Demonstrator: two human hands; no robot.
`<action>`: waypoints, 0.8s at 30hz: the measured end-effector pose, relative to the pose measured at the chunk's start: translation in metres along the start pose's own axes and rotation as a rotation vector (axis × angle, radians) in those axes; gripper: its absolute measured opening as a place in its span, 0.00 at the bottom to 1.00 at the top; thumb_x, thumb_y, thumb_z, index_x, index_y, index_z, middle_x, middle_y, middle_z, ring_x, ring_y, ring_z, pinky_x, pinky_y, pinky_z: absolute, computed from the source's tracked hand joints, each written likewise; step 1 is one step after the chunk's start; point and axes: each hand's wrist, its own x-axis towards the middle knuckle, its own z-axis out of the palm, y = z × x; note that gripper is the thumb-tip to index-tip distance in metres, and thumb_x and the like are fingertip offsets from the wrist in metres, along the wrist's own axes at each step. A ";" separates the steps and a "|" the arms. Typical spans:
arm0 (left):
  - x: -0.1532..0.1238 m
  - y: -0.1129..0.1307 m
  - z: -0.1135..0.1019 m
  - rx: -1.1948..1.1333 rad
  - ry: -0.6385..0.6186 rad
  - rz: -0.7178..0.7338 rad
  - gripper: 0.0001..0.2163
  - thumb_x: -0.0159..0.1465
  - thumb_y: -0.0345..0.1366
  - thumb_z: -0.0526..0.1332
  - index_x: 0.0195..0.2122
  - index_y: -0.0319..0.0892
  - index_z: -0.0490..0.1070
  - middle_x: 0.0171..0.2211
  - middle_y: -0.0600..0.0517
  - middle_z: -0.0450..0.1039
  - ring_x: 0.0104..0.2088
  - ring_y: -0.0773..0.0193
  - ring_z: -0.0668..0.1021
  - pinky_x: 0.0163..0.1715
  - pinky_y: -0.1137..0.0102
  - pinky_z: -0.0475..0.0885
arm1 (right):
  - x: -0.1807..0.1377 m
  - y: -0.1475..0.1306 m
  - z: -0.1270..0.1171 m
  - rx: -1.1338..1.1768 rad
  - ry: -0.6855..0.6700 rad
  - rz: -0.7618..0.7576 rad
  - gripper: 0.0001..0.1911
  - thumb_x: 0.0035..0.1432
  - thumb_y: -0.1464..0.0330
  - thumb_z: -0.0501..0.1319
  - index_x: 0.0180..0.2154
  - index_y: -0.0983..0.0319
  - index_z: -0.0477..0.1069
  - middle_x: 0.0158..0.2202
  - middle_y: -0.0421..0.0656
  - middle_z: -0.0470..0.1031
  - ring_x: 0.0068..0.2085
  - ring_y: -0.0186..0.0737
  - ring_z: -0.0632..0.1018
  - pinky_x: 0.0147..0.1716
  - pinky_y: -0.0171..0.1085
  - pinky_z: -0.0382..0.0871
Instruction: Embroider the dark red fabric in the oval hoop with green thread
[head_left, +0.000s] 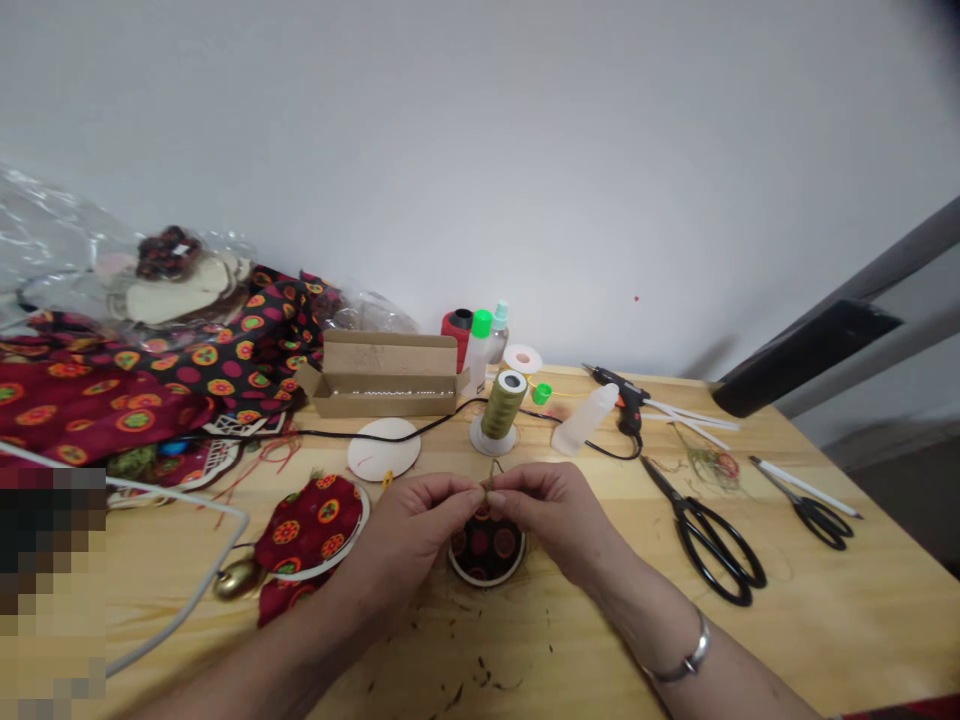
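My left hand (421,520) and my right hand (561,520) meet at the middle of the table, thumbs and forefingers pinched together. Between the fingertips is a thin olive-green cord (492,470), one end of it poking up. Just below it lies a round black fabric-covered piece (487,558) with a pale rim and a dark red pattern. The fingers hide its top edge. Behind the hands stands a spool of olive thread (504,405). Left of my left hand is a red patterned fabric piece (311,525) with a white edge, beside a brass bell (238,580).
Large black scissors (712,540), small scissors (817,520) and a glue gun (622,388) lie to the right. A white squeeze bottle (585,420) leans near the spool. An open cardboard box (386,390), a black cable (300,434) and patterned cloth (255,340) are left and behind.
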 end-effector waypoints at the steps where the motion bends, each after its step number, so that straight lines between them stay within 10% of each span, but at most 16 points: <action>1: 0.000 0.001 0.000 -0.003 0.007 -0.007 0.08 0.52 0.38 0.63 0.23 0.39 0.74 0.21 0.53 0.73 0.26 0.63 0.74 0.29 0.71 0.67 | 0.000 0.000 0.000 -0.010 0.006 -0.004 0.07 0.40 0.68 0.67 0.24 0.65 0.77 0.20 0.40 0.74 0.21 0.31 0.70 0.24 0.33 0.65; 17: 0.002 -0.007 -0.003 -0.024 0.020 0.025 0.05 0.52 0.33 0.62 0.23 0.39 0.75 0.14 0.57 0.66 0.19 0.70 0.68 0.24 0.75 0.63 | -0.004 0.002 -0.001 -0.483 0.090 -0.437 0.06 0.49 0.73 0.59 0.25 0.62 0.75 0.23 0.40 0.74 0.25 0.35 0.72 0.27 0.33 0.66; 24: 0.002 0.001 -0.003 0.135 -0.035 0.028 0.09 0.55 0.36 0.60 0.23 0.39 0.76 0.22 0.51 0.76 0.25 0.64 0.74 0.29 0.72 0.66 | -0.004 -0.001 0.000 -0.383 0.097 -0.253 0.06 0.49 0.70 0.59 0.24 0.62 0.73 0.19 0.39 0.72 0.21 0.34 0.71 0.21 0.33 0.64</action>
